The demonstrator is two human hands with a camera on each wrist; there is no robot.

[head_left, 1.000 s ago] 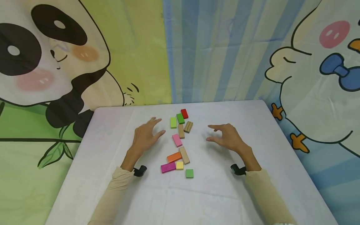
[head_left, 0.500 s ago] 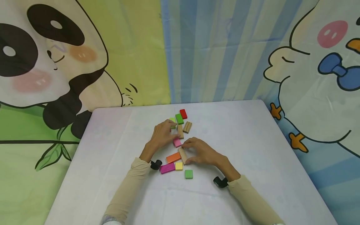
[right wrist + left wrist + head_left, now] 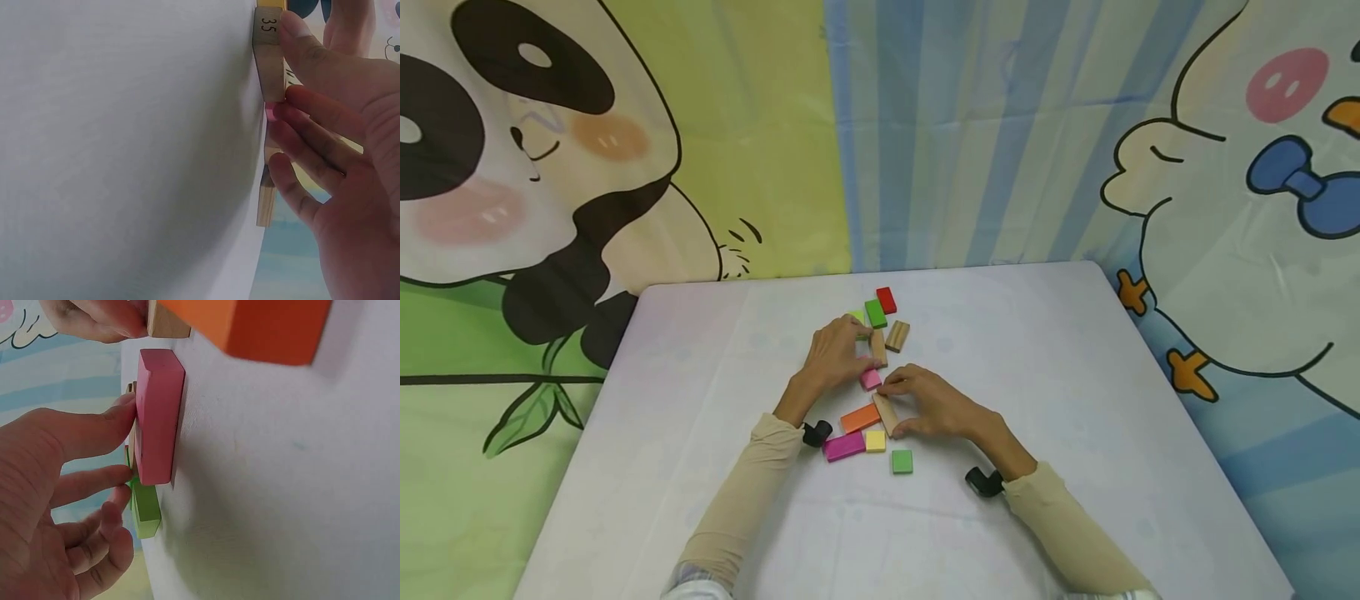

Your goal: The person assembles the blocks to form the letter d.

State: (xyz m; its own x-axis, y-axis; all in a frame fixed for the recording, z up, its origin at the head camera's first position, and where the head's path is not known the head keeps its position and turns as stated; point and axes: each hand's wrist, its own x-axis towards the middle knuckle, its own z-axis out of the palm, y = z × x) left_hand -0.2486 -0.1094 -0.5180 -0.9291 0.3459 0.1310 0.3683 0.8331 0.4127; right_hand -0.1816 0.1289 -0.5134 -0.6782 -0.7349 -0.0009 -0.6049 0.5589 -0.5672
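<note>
My left hand [image 3: 833, 354] has its thumb and index finger at the two ends of a plain wooden block [image 3: 878, 348]. Its thumb overlaps the pink block [image 3: 159, 419], which lies in front of that wooden block in the left wrist view. A lime green block [image 3: 147, 509] is partly hidden by the left fingers. With thumb and index finger, my right hand [image 3: 936, 404] holds a second plain wooden block [image 3: 270, 69] by its ends. That block carries the number 35 on one end and lies close along the tabletop, beside the orange block [image 3: 860, 418].
On the white table [image 3: 1037, 333], a red block [image 3: 886, 300], a green block [image 3: 876, 314] and another wooden block [image 3: 897, 336] lie farther back. Nearer are a magenta block [image 3: 845, 446], a yellow block [image 3: 876, 441] and a small green block [image 3: 902, 462]. A printed cloth [image 3: 925, 167] hangs behind.
Both hands have come inward from either side to the row of blocks, and thumb and fingers have closed on the two wooden blocks. The blocks lie much as before.
</note>
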